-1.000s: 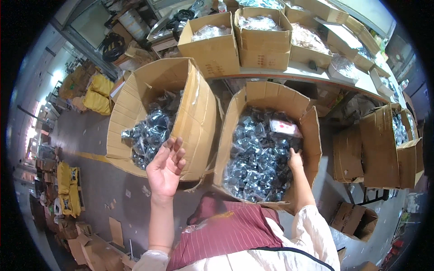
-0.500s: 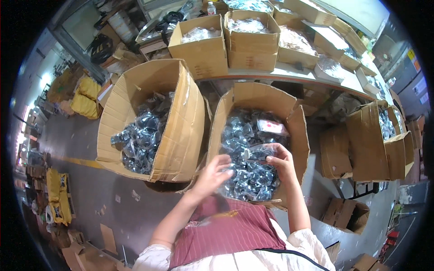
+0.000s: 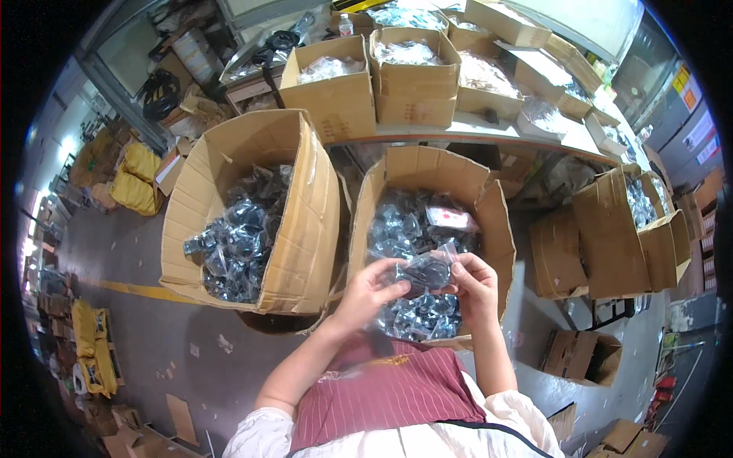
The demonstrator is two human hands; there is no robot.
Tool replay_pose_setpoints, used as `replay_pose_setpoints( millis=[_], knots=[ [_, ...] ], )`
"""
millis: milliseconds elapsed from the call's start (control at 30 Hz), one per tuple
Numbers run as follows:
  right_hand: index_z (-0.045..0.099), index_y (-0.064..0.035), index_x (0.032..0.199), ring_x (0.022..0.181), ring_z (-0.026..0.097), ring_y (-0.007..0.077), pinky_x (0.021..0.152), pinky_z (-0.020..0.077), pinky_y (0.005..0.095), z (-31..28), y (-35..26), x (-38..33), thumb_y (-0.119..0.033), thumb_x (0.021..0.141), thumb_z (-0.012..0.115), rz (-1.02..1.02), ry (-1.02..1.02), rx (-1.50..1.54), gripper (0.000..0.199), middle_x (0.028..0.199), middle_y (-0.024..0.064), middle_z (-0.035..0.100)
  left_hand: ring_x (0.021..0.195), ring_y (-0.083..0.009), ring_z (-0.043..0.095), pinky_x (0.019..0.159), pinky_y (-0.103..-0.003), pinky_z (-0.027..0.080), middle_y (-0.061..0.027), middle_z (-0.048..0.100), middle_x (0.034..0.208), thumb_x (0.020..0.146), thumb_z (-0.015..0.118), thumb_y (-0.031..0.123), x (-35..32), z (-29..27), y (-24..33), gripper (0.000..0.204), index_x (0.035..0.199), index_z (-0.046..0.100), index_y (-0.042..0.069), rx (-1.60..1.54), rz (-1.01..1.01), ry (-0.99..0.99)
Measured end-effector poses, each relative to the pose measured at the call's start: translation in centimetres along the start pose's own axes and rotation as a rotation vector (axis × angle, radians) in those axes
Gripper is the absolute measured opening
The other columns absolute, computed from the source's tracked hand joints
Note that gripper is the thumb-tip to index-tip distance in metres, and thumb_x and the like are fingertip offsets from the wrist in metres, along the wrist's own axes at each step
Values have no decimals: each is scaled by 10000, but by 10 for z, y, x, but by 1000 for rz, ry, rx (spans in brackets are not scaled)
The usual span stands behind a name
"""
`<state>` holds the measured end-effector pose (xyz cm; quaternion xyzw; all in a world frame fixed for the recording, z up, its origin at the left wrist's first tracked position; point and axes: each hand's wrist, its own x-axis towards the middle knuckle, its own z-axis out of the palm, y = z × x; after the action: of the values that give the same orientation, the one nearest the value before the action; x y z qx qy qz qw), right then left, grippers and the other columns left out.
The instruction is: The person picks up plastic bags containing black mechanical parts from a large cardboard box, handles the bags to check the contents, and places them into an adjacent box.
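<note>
Both hands up at chest height over the near edge of the right carton (image 3: 427, 175), pinching one clear bagged part (image 3: 429, 269) between them: left hand (image 3: 369, 291) grips its left end with thumb and fingers closed on the plastic, right hand (image 3: 475, 284) does the same on the right end, fingers curled round the top edge. Bag sits just above the pile in that carton, not touching it as far as I can tell. Progress, judging only from how things lie: one bag out of the box and in hand, neither carton anywhere near empty. Right carton is heaped with the same bagged dark parts, with one flat pinkish-white packet (image 3: 450, 218) lying on top toward the far side. Left carton (image 3: 298, 221) is tilted, open side facing left, also loaded with bagged dark parts but with more bare wall showing. So most of the sorting or checking looks undone; can't tell which box is source and which is destination. The held bag: small, transparent, crinkled and glossy, dark grey-black hardware inside, shape of the piece too small to make out. Film looks slippery and loose around the part, probably light. Far side: a table (image 3: 489, 131) carrying more open cartons of clear-bagged goods. Yellow sacks (image 3: 137, 175) on the floor far left
</note>
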<state>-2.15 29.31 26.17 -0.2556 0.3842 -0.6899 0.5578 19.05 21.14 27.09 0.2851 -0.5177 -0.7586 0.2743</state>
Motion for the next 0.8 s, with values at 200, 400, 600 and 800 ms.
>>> replay_pose_setpoints(
  millis=[200,400,600,800],
  knots=[
    [661,36,1079,861,682,162,713,636,343,26,-8,4,-103,969,638,1,-7,-70,179,998,104,699,966,-128,644,757,-260,552,-97,665,1127,974,654,154,-8,-7,5,347,1255,572,-33,-87,-12,78],
    [664,23,1076,715,602,83,653,612,300,14,9,13,-100,961,648,20,20,-71,169,868,33,649,784,-138,685,579,-244,537,-95,684,1050,1002,614,282,-14,-7,15,413,1274,560,-24,-112,-55,124],
    [649,22,1049,731,670,140,635,616,337,15,13,24,-121,973,614,52,-4,-19,166,917,84,681,722,-179,711,557,-235,539,-127,685,1044,1002,598,274,-21,-10,31,434,1325,537,-9,-213,-121,121],
    [605,0,1217,1062,666,303,876,559,426,-129,122,101,-356,977,597,70,133,-917,430,1163,205,650,903,-175,686,661,-290,567,-158,650,1252,1013,547,294,-37,-50,63,512,1441,448,30,-1601,336,-384]
  ],
)
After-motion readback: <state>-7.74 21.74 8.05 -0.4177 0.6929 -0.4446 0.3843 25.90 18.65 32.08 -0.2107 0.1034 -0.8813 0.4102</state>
